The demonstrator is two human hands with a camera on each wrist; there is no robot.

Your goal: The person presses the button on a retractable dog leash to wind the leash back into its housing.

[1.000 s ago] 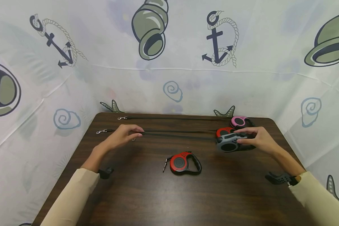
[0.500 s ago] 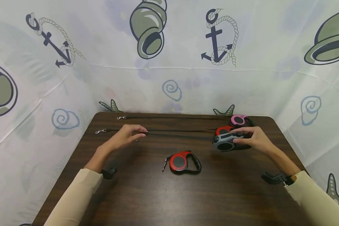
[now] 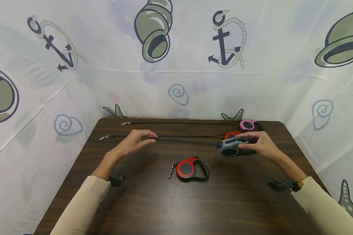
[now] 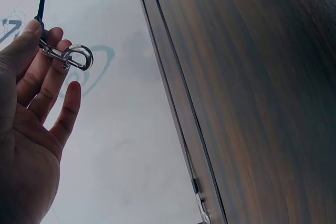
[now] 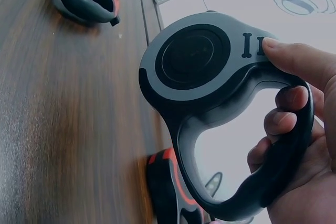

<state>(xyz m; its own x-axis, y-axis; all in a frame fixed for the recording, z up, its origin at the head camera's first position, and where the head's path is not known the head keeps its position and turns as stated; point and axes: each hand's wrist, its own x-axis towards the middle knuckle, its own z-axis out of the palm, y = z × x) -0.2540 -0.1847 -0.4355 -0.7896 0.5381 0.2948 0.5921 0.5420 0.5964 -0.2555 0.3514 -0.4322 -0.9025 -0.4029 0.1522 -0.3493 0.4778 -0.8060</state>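
My right hand (image 3: 260, 143) grips the black loop handle of a grey retractable dog leash (image 5: 194, 90), with the thumb on its grey casing. From that casing a dark strap (image 3: 188, 141) stretches left above the table. My left hand (image 3: 135, 141) pinches the strap's end between thumb and fingers. In the left wrist view, a silver snap hook (image 4: 79, 59) hangs from that end beside the fingers. Below the raised strap, a red and black retractable leash (image 3: 186, 169) lies mid-table, its own hook at its left side.
Farther back, a second red leash (image 3: 231, 134), partly hidden by the grey one, lies with its cord pulled out left to a silver hook (image 3: 105, 137). A pink leash (image 3: 247, 125) lies likewise along the dark wooden table's (image 3: 176, 209) back edge. Patterned white cloth (image 3: 114, 88) surrounds the table.
My left hand has moved right with the strap's end, and my right hand has moved left with the grey leash. The stretch of strap between them is shorter. The leashes on the table stay put.
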